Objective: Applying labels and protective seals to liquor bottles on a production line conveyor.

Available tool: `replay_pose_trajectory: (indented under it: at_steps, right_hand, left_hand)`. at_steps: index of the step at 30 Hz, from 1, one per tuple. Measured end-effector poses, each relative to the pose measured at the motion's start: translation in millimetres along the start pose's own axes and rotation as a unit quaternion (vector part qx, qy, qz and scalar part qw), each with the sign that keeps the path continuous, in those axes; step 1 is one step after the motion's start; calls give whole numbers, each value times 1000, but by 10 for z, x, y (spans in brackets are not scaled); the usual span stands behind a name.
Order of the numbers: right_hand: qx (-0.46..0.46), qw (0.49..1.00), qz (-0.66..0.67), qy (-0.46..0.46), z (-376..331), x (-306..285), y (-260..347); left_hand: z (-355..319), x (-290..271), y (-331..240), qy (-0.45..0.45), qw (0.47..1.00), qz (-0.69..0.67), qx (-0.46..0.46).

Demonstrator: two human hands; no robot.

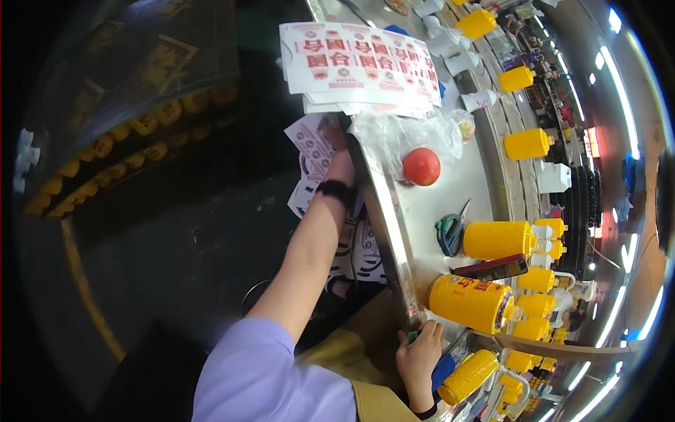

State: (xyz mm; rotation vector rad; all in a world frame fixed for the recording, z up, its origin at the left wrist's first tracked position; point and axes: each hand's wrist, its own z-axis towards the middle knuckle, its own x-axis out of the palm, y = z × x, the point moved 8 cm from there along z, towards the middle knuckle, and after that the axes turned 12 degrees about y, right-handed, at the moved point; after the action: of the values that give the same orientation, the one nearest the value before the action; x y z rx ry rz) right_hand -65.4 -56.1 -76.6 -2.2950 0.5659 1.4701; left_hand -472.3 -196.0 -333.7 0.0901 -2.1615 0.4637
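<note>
My left hand (333,133) reaches below the metal table's edge, in shadow, against white printed label sheets (309,145). Its fingers are too dim and blurred to tell whether they grip one. A black band is on that wrist. My right hand (420,355) is at the table's edge, fingers curled, with a small dark green thing (412,337) at its thumb; I cannot make out what it is. A yellow bottle (467,302) with a printed label stands just beyond this hand. Another yellow bottle (467,378) is to its right.
On the metal table (450,200) are a stack of red-printed label sheets (362,63), a clear plastic bag (394,137), a red ball-like thing (422,167), green-handled scissors (450,231) and a phone (492,268). A conveyor (496,169) beyond carries yellow bottles (526,143).
</note>
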Motion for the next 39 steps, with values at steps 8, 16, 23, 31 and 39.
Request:
replay_pose_trajectory:
  at_steps: [8, 16, 23, 31, 39]
  right_hand:
    - [-28, 997, 24, -63, -68, -2, 2]
    - [-251, 890, 380, 4, -437, -345, 161]
    - [-320, 743, 571, -138, -1481, -840, -412]
    - [37, 434, 812, -387, -2606, 230, -2777]
    - [211, 215, 780, -548, -3609, 1420, -5489]
  left_hand:
    - [-883, -1211, -1361, 72, 984, 153, -47]
    - [-2077, -1175, -3240, 246, 922, 295, 45]
    - [-3691, 163, -2638, 659, 627, 390, -144]
    - [-5342, 592, -1426, 798, 427, 318, -282]
    - [-5649, 475, -730, 748, 400, 412, -332]
